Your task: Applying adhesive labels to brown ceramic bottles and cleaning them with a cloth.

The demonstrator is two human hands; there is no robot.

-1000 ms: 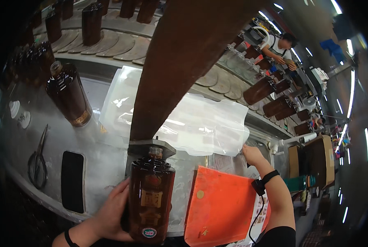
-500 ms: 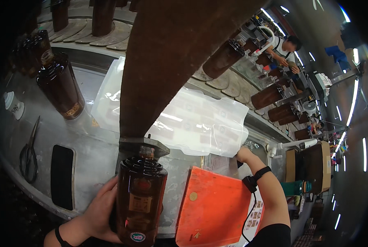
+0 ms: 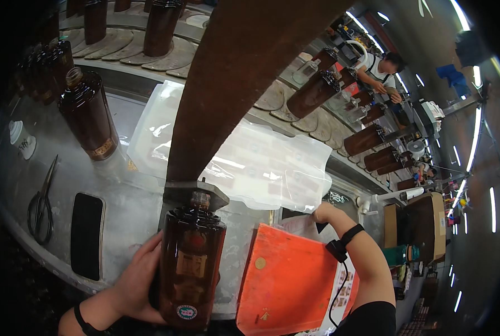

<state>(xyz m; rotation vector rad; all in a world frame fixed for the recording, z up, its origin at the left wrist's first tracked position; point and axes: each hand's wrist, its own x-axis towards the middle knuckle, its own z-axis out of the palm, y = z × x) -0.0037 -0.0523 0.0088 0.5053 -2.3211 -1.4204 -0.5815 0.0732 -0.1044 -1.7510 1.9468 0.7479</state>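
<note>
My left hand (image 3: 135, 280) is closed around the side of an upright dark brown glass bottle (image 3: 191, 266) with a stepped shoulder, a gold label and a round sticker low on it. My right hand (image 3: 323, 214) reaches beneath the edge of a translucent white plastic sheet (image 3: 295, 173). Its fingers are hidden there. Between my hands lies an orange-red folder (image 3: 286, 280), with a printed paper (image 3: 344, 288) partly under it. Just behind the held bottle's neck is a metal bracket (image 3: 213, 197) at the foot of a wide dark brown panel (image 3: 222, 73).
Another brown bottle (image 3: 90, 120) stands at the left, near black scissors (image 3: 39, 210), a dark-screened phone (image 3: 87, 238) and a white cap (image 3: 16, 131). Beyond, a conveyor of overlapping plates (image 3: 132, 47) carries more bottles. A co-worker (image 3: 380, 73) sits at the far right; a cardboard box (image 3: 429, 224) stands nearer.
The conveyor's bottles have shifted rightward, and a clear one now shows beside the brown panel. My left hand still grips its bottle; my right hand stays by the sheet's edge. The view has shifted slightly.
</note>
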